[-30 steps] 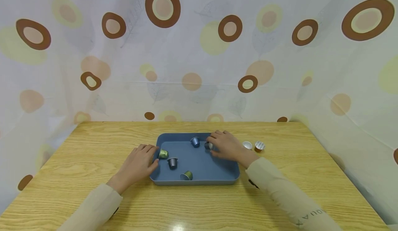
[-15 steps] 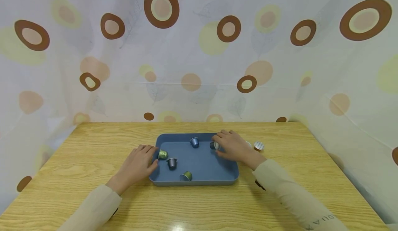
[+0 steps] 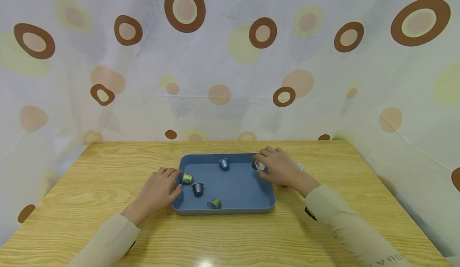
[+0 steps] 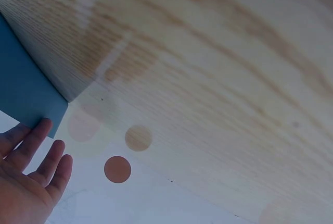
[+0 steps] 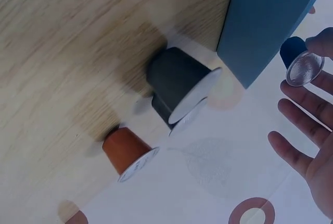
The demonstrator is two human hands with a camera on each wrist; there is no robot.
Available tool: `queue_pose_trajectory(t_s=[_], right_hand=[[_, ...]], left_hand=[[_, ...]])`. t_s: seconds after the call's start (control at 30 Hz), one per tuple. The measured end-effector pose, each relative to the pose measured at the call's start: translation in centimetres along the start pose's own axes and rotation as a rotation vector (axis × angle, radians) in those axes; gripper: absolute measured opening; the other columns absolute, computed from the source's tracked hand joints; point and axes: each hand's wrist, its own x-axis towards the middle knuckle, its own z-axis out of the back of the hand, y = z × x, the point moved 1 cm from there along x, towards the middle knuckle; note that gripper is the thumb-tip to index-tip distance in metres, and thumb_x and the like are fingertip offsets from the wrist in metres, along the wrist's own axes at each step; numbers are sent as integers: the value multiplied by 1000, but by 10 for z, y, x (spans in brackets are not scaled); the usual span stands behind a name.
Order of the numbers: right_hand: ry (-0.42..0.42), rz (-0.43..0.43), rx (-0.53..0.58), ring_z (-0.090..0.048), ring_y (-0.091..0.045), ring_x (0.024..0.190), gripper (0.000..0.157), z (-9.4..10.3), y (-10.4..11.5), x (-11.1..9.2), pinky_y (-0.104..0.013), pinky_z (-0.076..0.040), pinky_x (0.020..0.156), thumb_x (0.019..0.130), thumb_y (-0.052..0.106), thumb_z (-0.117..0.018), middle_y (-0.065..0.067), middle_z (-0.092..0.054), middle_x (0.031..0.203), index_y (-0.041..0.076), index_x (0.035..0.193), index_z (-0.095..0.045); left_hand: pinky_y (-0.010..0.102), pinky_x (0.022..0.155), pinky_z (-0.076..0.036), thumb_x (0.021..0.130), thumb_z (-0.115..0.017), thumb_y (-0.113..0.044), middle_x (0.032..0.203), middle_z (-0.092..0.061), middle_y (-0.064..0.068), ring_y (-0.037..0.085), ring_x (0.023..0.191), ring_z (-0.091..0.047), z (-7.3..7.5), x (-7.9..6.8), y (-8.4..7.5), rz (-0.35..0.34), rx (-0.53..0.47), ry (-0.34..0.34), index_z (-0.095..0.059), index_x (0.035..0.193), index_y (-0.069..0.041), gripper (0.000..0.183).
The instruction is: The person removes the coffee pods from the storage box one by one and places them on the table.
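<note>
My right hand [image 3: 278, 167] pinches a dark blue coffee capsule [image 3: 256, 164] by the right end of the blue-grey tray [image 3: 226, 210]. In the right wrist view the capsule's silver lid [image 5: 305, 70] faces outward, between thumb and fingers. At the tray's left end, my left hand [image 3: 158, 189] touches the rim with loosely extended fingers; the left wrist view shows fingertips [image 4: 46, 125] against the tray's wall. Inside the tray lie a light green capsule [image 3: 187, 178], a dark grey capsule [image 3: 198, 189], an olive green capsule [image 3: 214, 203] and a blue capsule [image 3: 224, 164].
Right of the tray, on the wooden table [image 3: 230, 241], two black capsules and an orange-brown capsule [image 5: 128, 152] appear in the right wrist view; the larger black capsule [image 5: 179, 81] is nearest. My right hand mostly hides them in the head view. A patterned cloth [image 3: 201, 71] stands behind.
My right hand has moved to the right with the dark blue capsule, from inside the tray towards its right edge. My left hand has stayed at the tray's left rim.
</note>
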Motion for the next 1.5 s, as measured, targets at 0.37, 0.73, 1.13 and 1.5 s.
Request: queue_pose_trajectory(t_s=[0.37, 0.73, 1.13, 1.5], right_hand=[[-47, -30, -27, -55, -23, 94, 36, 7, -14, -14, -41, -49, 73, 79, 27, -68, -3, -61, 100, 11, 110, -61], [-69, -104, -21, -57, -26, 97, 38, 12, -31, -32, -43, -49, 72, 77, 25, -69, -8, -63, 104, 8, 110, -62], [-25, -192, 28, -55, -28, 98, 36, 12, -51, -52, -44, -47, 73, 78, 24, -69, -10, -62, 106, 7, 108, -60], [-33, -246, 15, -55, -29, 96, 35, 11, -67, -71, -48, -48, 71, 78, 24, -68, -12, -63, 105, 5, 107, -62]], left_hand=[[44, 83, -48, 85, -58, -28, 113, -62, 8, 28, 105, -55, 0, -1, 0, -6, 6, -8, -60, 116, -6, 38], [44, 83, -48, 85, -58, -29, 114, -61, 8, 28, 106, -54, -1, 0, 1, 2, 7, -2, -59, 118, -7, 39], [44, 84, -48, 85, -58, -29, 113, -62, 8, 28, 105, -55, 0, 0, 0, -8, 9, -6, -59, 117, -7, 39], [44, 82, -48, 85, -58, -28, 113, -62, 8, 28, 104, -55, 1, 0, 0, -10, 9, -10, -60, 117, -7, 38]])
